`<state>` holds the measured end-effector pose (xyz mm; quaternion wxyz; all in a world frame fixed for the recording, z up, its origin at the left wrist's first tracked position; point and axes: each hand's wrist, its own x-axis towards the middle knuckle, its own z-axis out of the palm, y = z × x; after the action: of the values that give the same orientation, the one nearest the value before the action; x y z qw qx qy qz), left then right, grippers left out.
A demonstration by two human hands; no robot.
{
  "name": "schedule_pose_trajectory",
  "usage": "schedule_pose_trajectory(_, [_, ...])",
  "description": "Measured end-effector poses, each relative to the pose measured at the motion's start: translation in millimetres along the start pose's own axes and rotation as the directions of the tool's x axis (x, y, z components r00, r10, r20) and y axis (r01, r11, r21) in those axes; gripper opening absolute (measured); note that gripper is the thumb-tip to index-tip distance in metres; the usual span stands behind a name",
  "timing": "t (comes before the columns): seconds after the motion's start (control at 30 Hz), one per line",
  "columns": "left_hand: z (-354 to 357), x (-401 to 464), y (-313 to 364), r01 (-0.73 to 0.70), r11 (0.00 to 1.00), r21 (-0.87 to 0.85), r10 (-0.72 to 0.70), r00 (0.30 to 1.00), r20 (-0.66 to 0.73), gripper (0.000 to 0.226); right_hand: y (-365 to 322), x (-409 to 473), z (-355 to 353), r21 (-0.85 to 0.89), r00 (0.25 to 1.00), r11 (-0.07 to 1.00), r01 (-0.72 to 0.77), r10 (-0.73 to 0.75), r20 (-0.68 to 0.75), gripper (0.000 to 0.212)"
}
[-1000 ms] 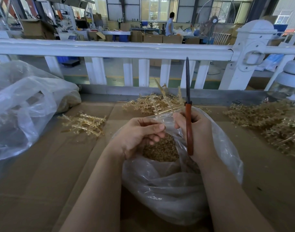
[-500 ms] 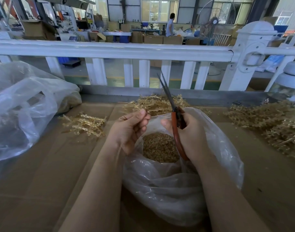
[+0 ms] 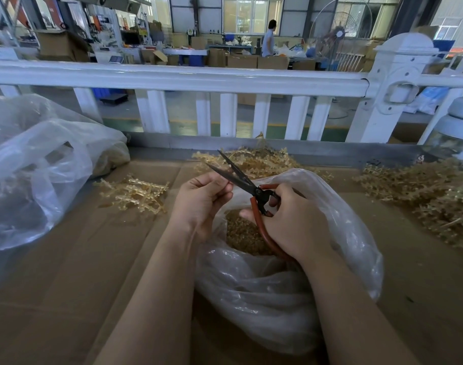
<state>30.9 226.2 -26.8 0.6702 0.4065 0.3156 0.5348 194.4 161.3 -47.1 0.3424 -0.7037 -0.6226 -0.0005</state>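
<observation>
right hand (image 3: 291, 222) wrapped round the red handles of the scissors (image 3: 252, 190), thumb across the upper handle, fingers curled under the lower one. firm hold. blades stand apart in a narrow v, tips pointing up and left toward the far edge of the desk (image 3: 93, 259).

left hand (image 3: 201, 201) just beside the blades, fingers curled in, thumb and forefinger tips pressed together right at the lower blade. whether a small piece sits between them: cannot tell, too small.

both hands hover over the mouth of a clear plastic bag (image 3: 277, 299) lying at the near middle of the cardboard-covered desk. inside it, under the scissors handles, a heap of small tan bits (image 3: 239, 234).

beyond the hands, along the far edge, a pile of tan plastic sprigs (image 3: 254, 160). smaller scatter of the same sprigs (image 3: 135, 192) left of the left hand, well apart from the bag. larger heap (image 3: 422, 196) toward the right edge.

big crumpled clear bag (image 3: 41, 167) takes the far left corner. white railing (image 3: 172, 77) runs behind the far edge.
</observation>
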Motion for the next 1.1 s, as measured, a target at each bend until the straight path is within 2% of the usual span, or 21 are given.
schedule_pose_trajectory(0.17, [0.7,0.8,-0.3,-0.019,1.0,0.002,0.019,1.0,-0.005,0.022,-3.3,0.2,-1.8,-0.04,0.999,0.999,0.02,-0.021,-0.029,0.07])
schedule_pose_trajectory(0.3, [1.0,0.4,-0.5,-0.03,0.999,0.015,0.03,0.999,0.011,0.035,-3.1,-0.4,-2.3,-0.067,0.998,0.998,0.021,-0.025,-0.057,0.066])
schedule_pose_trajectory(0.5, [1.2,-0.5,0.6,-0.029,1.0,-0.012,0.029,0.999,0.014,0.028,-2.9,-1.1,-2.4,-0.095,0.996,0.995,0.034,-0.042,-0.077,0.057])
schedule_pose_trajectory(0.7, [3.4,-1.4,1.1,-0.027,1.0,-0.016,0.027,1.0,0.015,0.03,-4.2,-2.2,-3.8,-0.094,0.996,0.995,0.04,-0.047,-0.082,0.055])
schedule_pose_trajectory(0.9, [2.5,-2.2,2.4,-0.032,0.999,-0.026,0.032,0.999,0.018,0.016,-4.9,-1.9,-5.4,-0.042,0.998,0.998,0.038,-0.04,-0.053,0.062])
schedule_pose_trajectory(1.1, [1.9,-2.3,3.4,-0.029,0.998,0.047,0.026,0.998,0.058,0.028,-5.2,-0.9,-4.7,-0.031,0.998,0.999,0.035,-0.037,-0.047,0.07])
